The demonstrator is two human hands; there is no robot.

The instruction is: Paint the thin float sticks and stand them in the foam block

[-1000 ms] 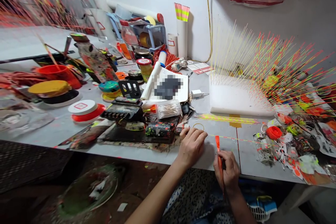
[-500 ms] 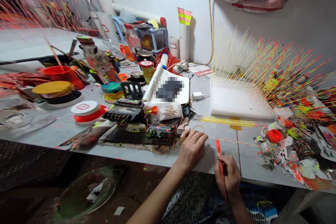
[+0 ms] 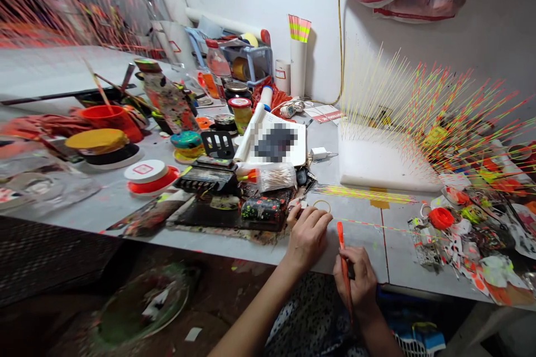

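Note:
My left hand [image 3: 307, 231] rests at the front of the table with its fingers bent and closed over the left end of a thin striped stick [image 3: 371, 224]. Its fingertips are partly hidden from above. The stick runs to the right, yellow-green and orange-red along its length. My right hand [image 3: 355, 276] grips a paintbrush [image 3: 345, 273] with an orange-coated handle. The orange brush tip points up and lies close to the stick, just right of my left hand; whether it touches I cannot tell. Beside my left hand is a paint-spattered black cylinder [image 3: 262, 209].
Behind the stick lies a bundle of yellow sticks [image 3: 360, 193]. A white foam block [image 3: 377, 162] bristles with upright coloured sticks. Paint-stained scraps [image 3: 469, 251] pile up at the right. A bag of cotton swabs [image 3: 276, 178], paint jars and an orange cup [image 3: 111, 120] stand left.
My right hand and the paintbrush have moved a little left along the stick, closer to my left hand. My left hand keeps its place, and the view has shifted slightly.

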